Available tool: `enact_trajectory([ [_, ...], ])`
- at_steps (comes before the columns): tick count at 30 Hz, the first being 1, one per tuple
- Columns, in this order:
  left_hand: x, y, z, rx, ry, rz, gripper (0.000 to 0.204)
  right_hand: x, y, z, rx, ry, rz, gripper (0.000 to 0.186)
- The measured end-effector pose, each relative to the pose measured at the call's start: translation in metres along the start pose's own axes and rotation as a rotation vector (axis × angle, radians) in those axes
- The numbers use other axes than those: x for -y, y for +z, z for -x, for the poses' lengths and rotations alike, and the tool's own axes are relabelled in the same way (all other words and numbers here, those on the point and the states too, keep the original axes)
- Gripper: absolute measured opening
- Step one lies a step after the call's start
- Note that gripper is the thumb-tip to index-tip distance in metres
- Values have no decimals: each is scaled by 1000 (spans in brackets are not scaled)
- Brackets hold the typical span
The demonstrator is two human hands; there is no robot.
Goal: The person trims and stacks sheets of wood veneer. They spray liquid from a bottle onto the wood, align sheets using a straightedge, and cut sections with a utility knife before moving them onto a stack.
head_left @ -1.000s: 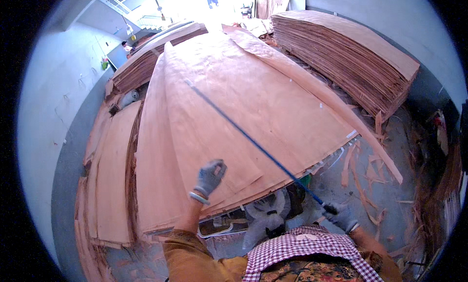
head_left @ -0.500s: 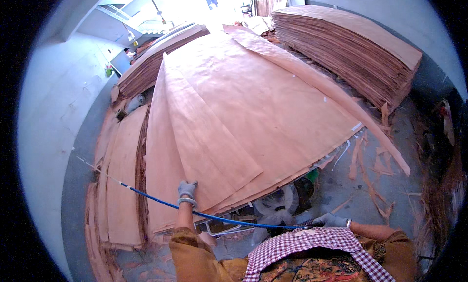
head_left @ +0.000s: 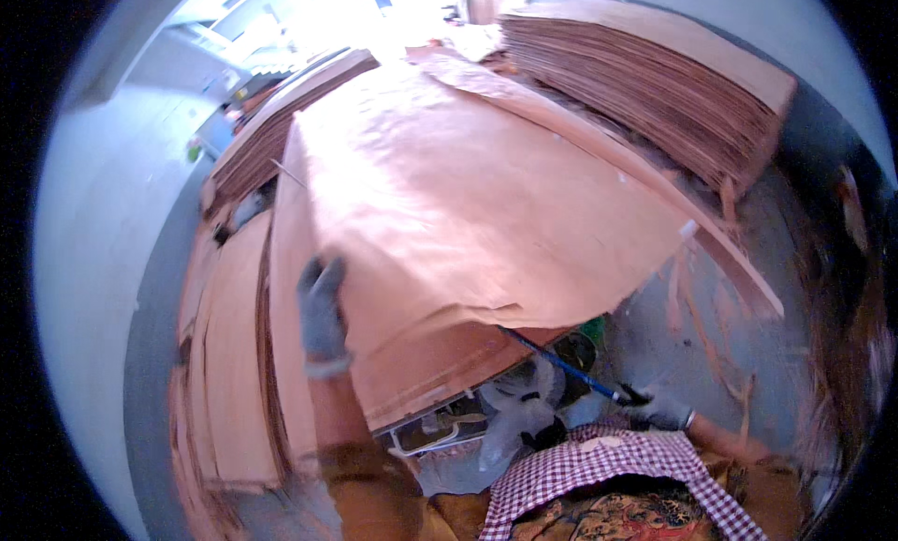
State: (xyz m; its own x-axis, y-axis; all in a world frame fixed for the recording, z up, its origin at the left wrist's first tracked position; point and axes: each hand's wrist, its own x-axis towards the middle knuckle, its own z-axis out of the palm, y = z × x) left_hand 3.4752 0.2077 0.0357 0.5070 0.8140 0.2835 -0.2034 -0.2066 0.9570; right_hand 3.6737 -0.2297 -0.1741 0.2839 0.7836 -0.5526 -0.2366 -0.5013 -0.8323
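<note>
A wide stack of thin reddish-brown veneer sheets (head_left: 468,195) lies in front of me. My left hand (head_left: 323,312), in a grey glove, rests on the left part of the top sheets, fingers stretched forward and gripping the sheet's edge. My right hand (head_left: 659,410), also gloved, is low at the right and closed around the end of a thin blue rod (head_left: 561,365). The rod runs up and left and disappears under the lifted near edge of the top sheet.
Another tall veneer pile (head_left: 655,83) stands at the back right, and a lower pile (head_left: 281,120) at the back left. Narrow veneer strips (head_left: 229,354) lie along the left. A metal frame (head_left: 440,429) and white plastic sit below the stack. Scraps litter the floor at right (head_left: 711,326).
The blue rod, earlier lying across the sheets and then swung low to the left, now pokes under the top sheet. My left hand has moved up onto the sheet.
</note>
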Motion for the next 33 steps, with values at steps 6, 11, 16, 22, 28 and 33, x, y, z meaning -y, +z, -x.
enact_trajectory([
  [6, 128, 0, 138, 60, -551, 222, 25, 64, -38, 26, -134, -140, 252, 34],
  [11, 182, 104, 154, 384, -857, 57, 16, 41, -89, 48, -51, -204, 109, 36],
  [16, 203, 218, 144, 231, -1022, 461, 12, 52, -176, 79, 24, -199, -167, 36],
  [22, 202, 368, 108, 416, -635, 73, 16, 56, -299, 92, 57, -91, -391, 28],
  [28, 210, 508, 51, 272, -937, 584, 18, 53, -405, 82, -10, -156, -529, 26],
  [33, 285, 609, -10, 650, -563, 578, 20, 70, -525, 69, -54, -167, -577, 28],
])
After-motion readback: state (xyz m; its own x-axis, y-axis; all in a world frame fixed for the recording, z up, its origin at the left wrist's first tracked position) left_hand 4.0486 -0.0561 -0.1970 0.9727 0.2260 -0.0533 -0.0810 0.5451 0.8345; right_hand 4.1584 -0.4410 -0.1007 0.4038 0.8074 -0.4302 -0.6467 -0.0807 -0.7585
